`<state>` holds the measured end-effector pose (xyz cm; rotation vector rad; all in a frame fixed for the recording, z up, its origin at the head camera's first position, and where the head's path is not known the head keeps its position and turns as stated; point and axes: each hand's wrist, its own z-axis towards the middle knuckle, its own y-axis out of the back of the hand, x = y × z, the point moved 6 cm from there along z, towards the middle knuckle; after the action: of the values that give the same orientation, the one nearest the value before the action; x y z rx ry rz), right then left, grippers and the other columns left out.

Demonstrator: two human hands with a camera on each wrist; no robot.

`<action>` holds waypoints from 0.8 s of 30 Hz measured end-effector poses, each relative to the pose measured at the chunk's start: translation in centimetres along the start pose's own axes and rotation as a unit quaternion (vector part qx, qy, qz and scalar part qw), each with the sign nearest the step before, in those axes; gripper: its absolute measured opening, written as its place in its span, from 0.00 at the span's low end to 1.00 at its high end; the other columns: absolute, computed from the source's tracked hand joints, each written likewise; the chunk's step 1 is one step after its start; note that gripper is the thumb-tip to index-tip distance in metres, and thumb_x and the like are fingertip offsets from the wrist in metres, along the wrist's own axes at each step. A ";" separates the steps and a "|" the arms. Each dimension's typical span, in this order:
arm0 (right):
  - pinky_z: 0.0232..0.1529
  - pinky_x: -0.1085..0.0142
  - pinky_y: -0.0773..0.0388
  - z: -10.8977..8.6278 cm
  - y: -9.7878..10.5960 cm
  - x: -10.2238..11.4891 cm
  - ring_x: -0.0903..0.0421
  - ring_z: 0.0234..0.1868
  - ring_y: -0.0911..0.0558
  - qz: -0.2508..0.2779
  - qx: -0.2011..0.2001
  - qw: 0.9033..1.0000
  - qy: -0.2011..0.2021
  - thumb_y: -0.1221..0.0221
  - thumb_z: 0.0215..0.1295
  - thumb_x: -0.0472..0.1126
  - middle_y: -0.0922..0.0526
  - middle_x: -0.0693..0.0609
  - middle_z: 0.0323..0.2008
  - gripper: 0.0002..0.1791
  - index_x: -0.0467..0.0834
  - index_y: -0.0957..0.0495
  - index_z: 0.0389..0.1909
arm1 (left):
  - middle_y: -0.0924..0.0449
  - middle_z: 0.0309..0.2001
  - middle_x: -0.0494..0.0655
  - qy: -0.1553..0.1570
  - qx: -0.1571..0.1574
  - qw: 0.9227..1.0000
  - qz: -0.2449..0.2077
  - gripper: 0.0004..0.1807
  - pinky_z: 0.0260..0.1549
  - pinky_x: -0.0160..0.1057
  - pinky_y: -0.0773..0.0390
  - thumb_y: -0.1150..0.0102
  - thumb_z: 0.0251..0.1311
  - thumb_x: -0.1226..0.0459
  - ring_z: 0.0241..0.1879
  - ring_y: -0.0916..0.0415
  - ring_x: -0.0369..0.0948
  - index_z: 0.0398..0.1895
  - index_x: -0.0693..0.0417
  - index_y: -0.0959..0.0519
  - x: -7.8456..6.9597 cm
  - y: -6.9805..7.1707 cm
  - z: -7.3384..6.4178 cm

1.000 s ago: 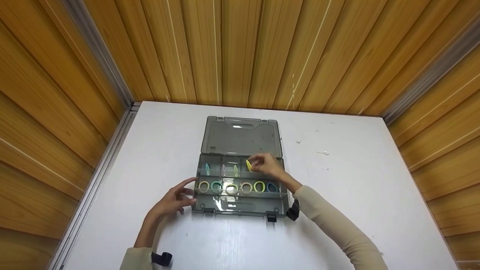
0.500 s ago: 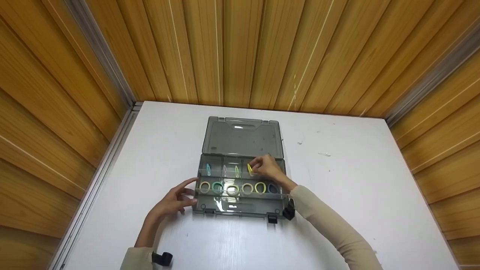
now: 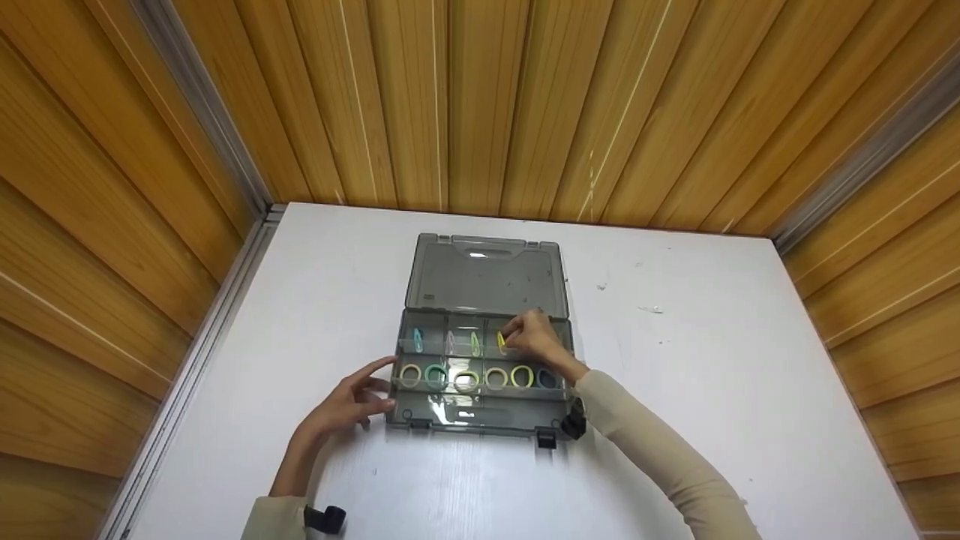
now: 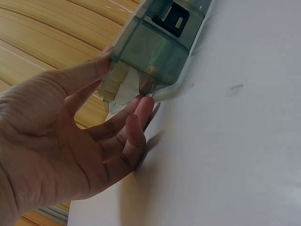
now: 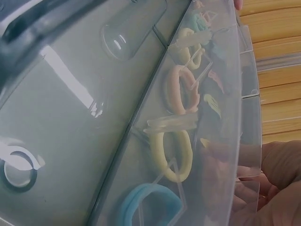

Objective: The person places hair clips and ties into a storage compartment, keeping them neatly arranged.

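A smoky, see-through divided box lies with its lid swung back. My right hand pinches a yellow hair clip at the back row's right compartment; seen from the right wrist, the clear divider blurs the fingers. Further left in that row are a pale green clip, a pale pink clip and a blue clip. Several hair ties stand in the middle row, among them a yellow hair tie and a blue one. My left hand rests its fairly relaxed fingers against the box's left side.
Around the box spreads a white table, bordered by wood-panelled walls. Small clear scraps lie on the right part. A black latch sticks out at the box's front edge.
My right hand has lowered the yellow hair clip slightly toward the back-row divider, its forearm shifting a little left. My left hand stays at the box's side.
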<state>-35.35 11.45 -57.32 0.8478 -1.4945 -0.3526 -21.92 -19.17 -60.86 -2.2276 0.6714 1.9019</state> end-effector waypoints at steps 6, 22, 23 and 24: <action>0.28 0.70 0.27 0.1 0.2 0.1 0.60 0.24 0.27 -0.023 -0.007 1.000 0.010 0.39 0.48 0.25 0.10 0.39 0.33 0.14 0.30 0.12 0.37 | 0.27 0.59 0.71 0.007 -0.008 1.000 0.000 0.42 0.26 0.37 0.20 0.34 0.66 0.64 0.40 0.21 0.41 0.80 0.53 0.42 0.0 0.0 0.1; 0.37 0.60 0.15 -0.4 0.4 -0.4 0.58 0.29 0.19 -0.031 0.015 0.999 -0.005 0.37 0.52 0.25 0.10 0.38 0.37 0.12 0.31 0.11 0.38 | 0.28 0.59 0.71 0.011 -0.002 1.000 -0.005 0.42 0.26 0.37 0.20 0.33 0.66 0.63 0.41 0.21 0.41 0.80 0.53 0.43 0.1 -0.2 -0.1; 0.39 0.57 0.14 -0.4 0.5 -0.5 0.56 0.31 0.17 -0.027 0.018 0.999 -0.006 0.37 0.53 0.25 0.10 0.37 0.38 0.12 0.31 0.12 0.38 | 0.28 0.59 0.71 0.012 -0.003 1.000 -0.005 0.42 0.26 0.37 0.21 0.33 0.66 0.63 0.41 0.21 0.42 0.80 0.52 0.43 0.1 -0.2 -0.1; 0.41 0.56 0.14 -0.5 0.5 -0.5 0.54 0.32 0.15 -0.024 0.021 0.999 -0.005 0.36 0.54 0.26 0.10 0.37 0.38 0.11 0.31 0.12 0.39 | 0.27 0.59 0.71 0.012 -0.003 1.000 -0.005 0.42 0.26 0.37 0.21 0.33 0.66 0.63 0.41 0.21 0.42 0.80 0.52 0.42 0.1 -0.2 -0.1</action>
<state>-35.09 12.28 -57.24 0.9166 -1.4979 -0.3630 -21.78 -19.03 -60.98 -2.2563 0.6570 1.8791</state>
